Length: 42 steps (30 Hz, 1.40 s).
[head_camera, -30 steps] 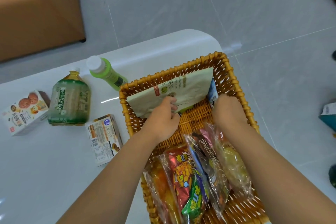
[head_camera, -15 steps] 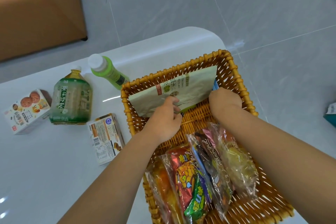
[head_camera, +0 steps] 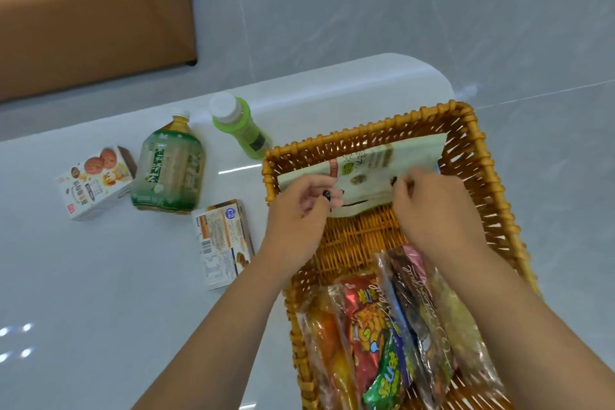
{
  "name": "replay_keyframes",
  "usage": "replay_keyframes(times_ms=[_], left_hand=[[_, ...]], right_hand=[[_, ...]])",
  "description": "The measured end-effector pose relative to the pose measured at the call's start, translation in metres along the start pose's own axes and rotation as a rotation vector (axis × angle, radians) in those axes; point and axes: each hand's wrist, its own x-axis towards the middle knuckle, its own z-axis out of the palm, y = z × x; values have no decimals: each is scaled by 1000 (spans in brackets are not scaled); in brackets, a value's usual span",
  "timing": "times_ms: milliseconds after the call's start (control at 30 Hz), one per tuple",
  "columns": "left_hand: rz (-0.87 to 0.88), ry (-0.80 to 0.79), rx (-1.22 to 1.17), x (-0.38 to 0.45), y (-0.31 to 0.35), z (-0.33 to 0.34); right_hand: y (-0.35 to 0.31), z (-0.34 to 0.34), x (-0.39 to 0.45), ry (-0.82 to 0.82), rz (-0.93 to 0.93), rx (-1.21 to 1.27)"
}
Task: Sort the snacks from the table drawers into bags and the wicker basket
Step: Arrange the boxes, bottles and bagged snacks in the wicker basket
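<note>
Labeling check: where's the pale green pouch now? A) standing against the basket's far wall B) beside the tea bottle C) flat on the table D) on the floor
A: the pale green pouch stands on edge inside the wicker basket against its far wall, with the left hand and the right hand at its lower edge.

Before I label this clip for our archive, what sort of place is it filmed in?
Probably a room in a home: a glossy white table on grey floor tiles, bearing a wicker basket of snacks, drink bottles and biscuit boxes.
</note>
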Motion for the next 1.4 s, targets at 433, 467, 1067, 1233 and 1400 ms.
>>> replay_keyframes(times_ms=[433,467,1067,1233,1400], left_hand=[[-86,658,-264,-14,-50,-137],[-85,663,-232,-10,-54,-150],[-47,592,610,100,-120,-265],[-208,228,926,116,-143,-342],[-283,168,1004,119,-151,-350]], right_hand=[[-141,90,-33,302,-490,421],[-145,99,-28,316,-552,345],[-143,132,-18,169,-738,26],[-149,131,-20,124,-736,-6],[-150,131,-19,124,-728,5]])
